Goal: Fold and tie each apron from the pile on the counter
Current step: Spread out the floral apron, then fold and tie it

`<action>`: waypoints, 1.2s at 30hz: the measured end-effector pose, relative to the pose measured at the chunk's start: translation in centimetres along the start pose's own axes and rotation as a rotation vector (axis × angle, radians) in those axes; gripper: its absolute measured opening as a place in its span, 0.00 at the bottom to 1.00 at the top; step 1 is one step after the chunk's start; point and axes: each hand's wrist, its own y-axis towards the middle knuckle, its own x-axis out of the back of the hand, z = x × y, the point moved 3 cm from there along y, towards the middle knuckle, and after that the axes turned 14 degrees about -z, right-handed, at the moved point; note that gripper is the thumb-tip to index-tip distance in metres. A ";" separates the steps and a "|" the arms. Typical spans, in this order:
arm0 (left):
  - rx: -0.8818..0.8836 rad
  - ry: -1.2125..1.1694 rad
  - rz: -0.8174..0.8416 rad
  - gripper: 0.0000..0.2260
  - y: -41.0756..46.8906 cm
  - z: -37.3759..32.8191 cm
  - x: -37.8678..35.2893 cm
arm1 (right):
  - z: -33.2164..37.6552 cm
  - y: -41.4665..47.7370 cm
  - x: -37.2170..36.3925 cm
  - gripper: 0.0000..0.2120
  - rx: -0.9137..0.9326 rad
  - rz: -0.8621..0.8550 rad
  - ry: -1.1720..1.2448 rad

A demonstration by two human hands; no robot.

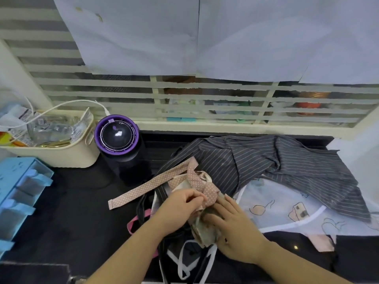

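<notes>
A small folded apron bundle [207,228] lies on the black counter [82,218], wrapped by a pink polka-dot strap [143,188] whose free end trails to the left. My left hand [180,206] pinches the strap at the knot on top of the bundle. My right hand [235,228] lies with fingers spread on the bundle's right side, pressing it down. Behind and to the right sits the pile: a dark grey striped apron [287,167] over a white printed apron [287,210]. Dark and white straps [184,261] lie under my wrists.
A purple-rimmed black appliance [117,136] stands at the back left of the bundle. A cream basket [61,154] of packets sits further left, with blue plastic drawers [18,191] at the left edge. A slatted window [184,95] and hanging white sheets back the counter.
</notes>
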 end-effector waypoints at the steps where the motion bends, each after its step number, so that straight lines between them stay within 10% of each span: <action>1: 0.031 -0.048 -0.002 0.08 0.1 0.2 -0.6 | -0.1 0.3 0.2 0.24 -0.023 0.009 0.088; 9: -0.050 -0.167 0.019 0.10 -1.0 1.7 -2.3 | -2.9 3.7 2.1 0.04 -0.866 -0.208 0.574; 15: -0.422 0.088 -0.062 0.10 -2.4 0.7 -2.2 | -3.5 6.9 0.7 0.23 -0.792 0.080 0.407; 20: -0.438 0.343 0.063 0.24 -1.3 2.2 -2.7 | -3.5 9.8 0.7 0.16 -0.710 0.252 0.264; 27: -0.487 0.443 -0.002 0.17 -0.3 3.1 -3.4 | -1.7 14.3 -1.8 0.21 -0.737 0.395 0.285; 31: -0.452 0.399 -0.040 0.10 0.4 3.1 -3.3 | -2.0 14.9 -1.3 0.09 -1.080 0.279 0.792; 36: -0.443 0.394 -0.110 0.08 1.2 3.1 -3.1 | -2.1 14.2 3.7 0.09 -1.069 0.255 1.417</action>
